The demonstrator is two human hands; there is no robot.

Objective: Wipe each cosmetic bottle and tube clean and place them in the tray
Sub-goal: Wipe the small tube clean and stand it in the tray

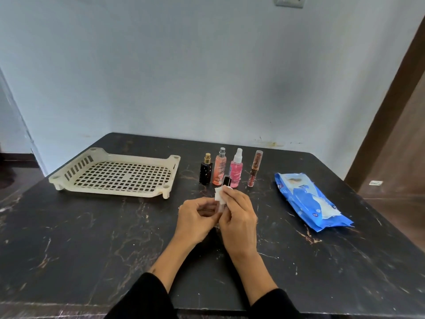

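**Wiping the first tube: notes on doing it well**

We are holding a small tube (221, 204) between both hands over the near middle of the dark table (92, 238); its dark cap (227, 180) is pointing away from us, toward the row of bottles. The left hand (195, 217) is curling its fingers round the lower body of the tube and steadying it; the right hand (239, 215) is pinching a white wipe (218, 194) against the tube's upper part, fingers wrapped over both. The tube's label and its near end are hidden by the hands.

Four items are standing upright just beyond the hands, left to right: a black perfume bottle (205, 172), a peach spray bottle (220, 168), a pink spray bottle (236, 170), a slim lip-gloss tube (254, 169). The cream tray (115, 173) is lying at the far left, nothing in it yet; the blue wipes pack (310, 201) is lying to the right, a sheet poking out.

Our judgement for this step: the left hand should be turning the tube while the wipe is sliding along it, so every side is covered; the cap seam is likely needing an extra pass; we should be keeping the hands near us, since the standing bottles are close and could be tipped; five items in all are still awaiting the tray.
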